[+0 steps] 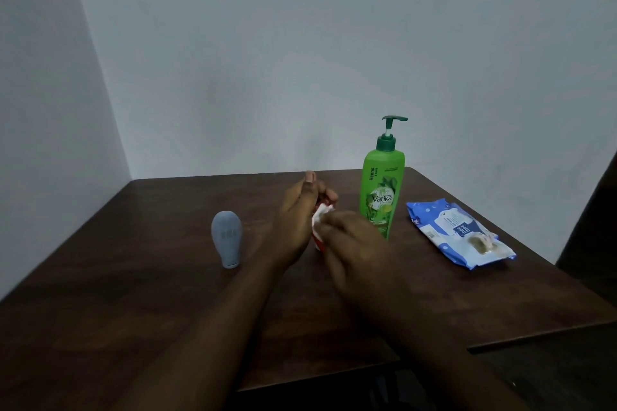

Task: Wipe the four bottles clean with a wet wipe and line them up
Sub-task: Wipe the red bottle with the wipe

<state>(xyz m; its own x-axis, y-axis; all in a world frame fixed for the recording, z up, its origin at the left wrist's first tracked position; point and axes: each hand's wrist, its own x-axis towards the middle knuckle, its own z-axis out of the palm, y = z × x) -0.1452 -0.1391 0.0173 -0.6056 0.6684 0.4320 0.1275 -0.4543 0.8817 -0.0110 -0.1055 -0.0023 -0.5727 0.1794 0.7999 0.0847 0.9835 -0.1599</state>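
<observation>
Left hand (295, 220): curled round the red bottle (326, 199), thumb pointing up at the far side, fingertips wrapping the bottle's top.
Right hand (350, 240): blurred; its fingers are bunched over the wet wipe (321, 214) and hold it against the near side of the red bottle.
Red bottle: small, glossy red with a patch of white near its base; mostly hidden between the two hands, at the middle of the surface (150, 294). I cannot tell whether its base touches the surface, and no writing on it can be read.
Wet wipe: white, soft and crumpled, only a folded corner showing between the hands.
Green bottle (382, 197): tall, smooth bright-green plastic with a darker green pump head; upright just right of the hands. Label reads "Vatika" across leaf artwork, with "Henna" running up the side.
Grey-blue bottle (227, 235): matt, bulb-shaped, rounded and wide on top, narrowing to a small cap-like foot; it stands alone, left of the hands, with faint unreadable print.
Wipes pack (459, 233): flat, crinkly blue-and-white plastic pouch, lying at the right. It reads "mee mee", and a flap sticker shows near its front end.
Surface: dark brown wood-grain top with a dull sheen.
</observation>
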